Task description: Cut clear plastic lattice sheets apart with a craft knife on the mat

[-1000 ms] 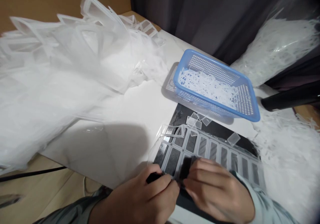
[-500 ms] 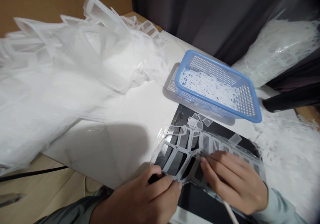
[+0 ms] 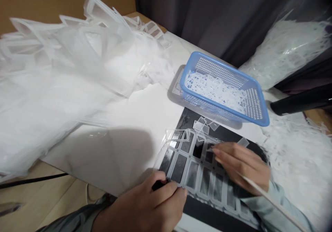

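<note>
Two bare hands work over a translucent plastic frame sheet [image 3: 193, 161] lying on a black mat [image 3: 189, 116], right in front of the person! The left hand [image 3: 145, 204] curls shut, pinching the sheet's near edge, a small black piece [image 3: 157, 185] poking out by the thumb. The right hand [image 3: 241, 166] lies open, fingers together, tips on the sheet, a thin white strip [image 3: 272, 202] running past it. Just ahead of the hands, small clear squares [image 3: 198, 125] scatter beside a blue perforated plastic basket [image 3: 264, 104] of white offcuts [image 3: 212, 88]; a big translucent plastic heap [image 3: 64, 69] covers the white surface [image 3: 145, 111] left of the hands.
</note>
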Tool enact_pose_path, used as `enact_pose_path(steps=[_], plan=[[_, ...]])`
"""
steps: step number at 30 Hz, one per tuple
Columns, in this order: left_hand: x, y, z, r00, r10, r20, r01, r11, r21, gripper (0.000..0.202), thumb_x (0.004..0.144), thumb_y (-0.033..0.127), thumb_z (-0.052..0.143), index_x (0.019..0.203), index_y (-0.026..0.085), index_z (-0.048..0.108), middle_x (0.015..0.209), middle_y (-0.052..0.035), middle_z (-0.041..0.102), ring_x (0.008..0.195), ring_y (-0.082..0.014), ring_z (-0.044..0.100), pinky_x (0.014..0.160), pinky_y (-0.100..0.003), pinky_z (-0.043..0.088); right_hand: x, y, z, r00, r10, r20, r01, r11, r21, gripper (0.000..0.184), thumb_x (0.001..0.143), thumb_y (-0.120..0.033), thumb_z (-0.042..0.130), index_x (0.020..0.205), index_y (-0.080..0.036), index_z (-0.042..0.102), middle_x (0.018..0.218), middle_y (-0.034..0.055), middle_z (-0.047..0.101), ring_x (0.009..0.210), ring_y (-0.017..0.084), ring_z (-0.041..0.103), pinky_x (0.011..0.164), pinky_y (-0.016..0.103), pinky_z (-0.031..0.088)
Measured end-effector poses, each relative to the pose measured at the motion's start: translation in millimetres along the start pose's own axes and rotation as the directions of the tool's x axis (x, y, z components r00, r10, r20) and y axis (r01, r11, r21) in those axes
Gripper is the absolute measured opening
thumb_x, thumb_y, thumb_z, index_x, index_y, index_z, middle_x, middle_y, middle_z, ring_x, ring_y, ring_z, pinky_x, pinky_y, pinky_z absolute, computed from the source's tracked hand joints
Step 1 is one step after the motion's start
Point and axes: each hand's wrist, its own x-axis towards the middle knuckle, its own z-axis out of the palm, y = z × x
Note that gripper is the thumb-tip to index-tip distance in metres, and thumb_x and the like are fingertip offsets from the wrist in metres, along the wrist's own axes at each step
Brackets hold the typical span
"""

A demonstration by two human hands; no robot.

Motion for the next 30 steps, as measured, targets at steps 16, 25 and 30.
enact_pose_path(steps=[16,25,30], plan=[[0.9,3.8,-0.6,0.999,-0.038,0.005,0.038,0.999,0.024,0.018,0.097,0.013,0.052,0.088,0.018,0.066,0.095,-0.0036,0.067,0.085,-0.0155,0.053,0.083,-0.032,0.043,8.3,-23.5,10.1,0.955,0.050,0.293,-0.197,0.845,0.497,0.017,0.099,-0.009,0.049,0.108,-0.011,0.064,0.099,0.0135,0.072,0.098,0.021,0.069,0.091,0.040,0.058],[0.7,4.5,-0.6,0.999,-0.052,0.013,0.052,0.999,0.012,0.022,0.099,0.013,0.047,0.095,0.018,0.068,0.099,-0.0034,0.067,0.085,-0.0151,0.054,0.084,-0.033,0.043,-5.1,-15.5,5.4,0.978,0.071,0.194,-0.116,0.966,0.231,0.025,0.098,-0.007,0.052,0.120,-0.015,0.062,0.116,0.0139,0.072,0.115,0.027,0.064,0.087,0.042,0.061],[1.9,1.3,-1.7,0.999,-0.031,0.042,0.031,1.000,0.006,0.022,0.099,0.013,0.047,0.097,0.019,0.068,0.096,-0.0025,0.068,0.079,-0.0146,0.053,0.080,-0.032,0.041,-6.3,7.0,0.1,0.965,0.252,-0.076,-0.257,0.963,-0.075,0.032,0.094,-0.003,0.057,0.121,-0.020,0.062,0.108,0.0115,0.073,0.100,0.026,0.070,0.085,0.042,0.058]])
